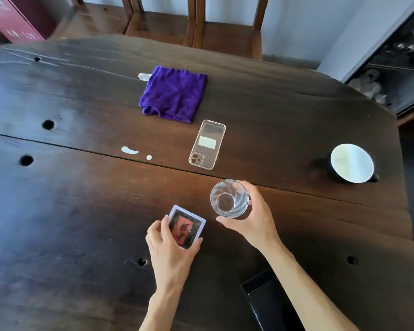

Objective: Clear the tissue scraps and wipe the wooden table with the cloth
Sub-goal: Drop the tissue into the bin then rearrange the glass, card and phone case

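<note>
Nearest the camera: left hand [170, 244] pinching a small card box [186, 229] by its edges, right hand [249, 218] wrapped around a clear glass [229, 199]
Bottom right corner: black tray [261, 297], partly hidden by the forearm
Mid table: clear phone case [207, 144] lying flat, two white scraps [129, 150] just left of it on the wooden table [69, 211]
Right edge: dark mug [351, 163]
Far side: folded purple cloth [173, 93], nobody's touching it, a whitish bit [144, 76] poking out at its far left corner

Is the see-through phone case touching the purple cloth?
Apart. The head view shows a strip of bare table between the phone case and the near edge of the purple cloth.
</note>
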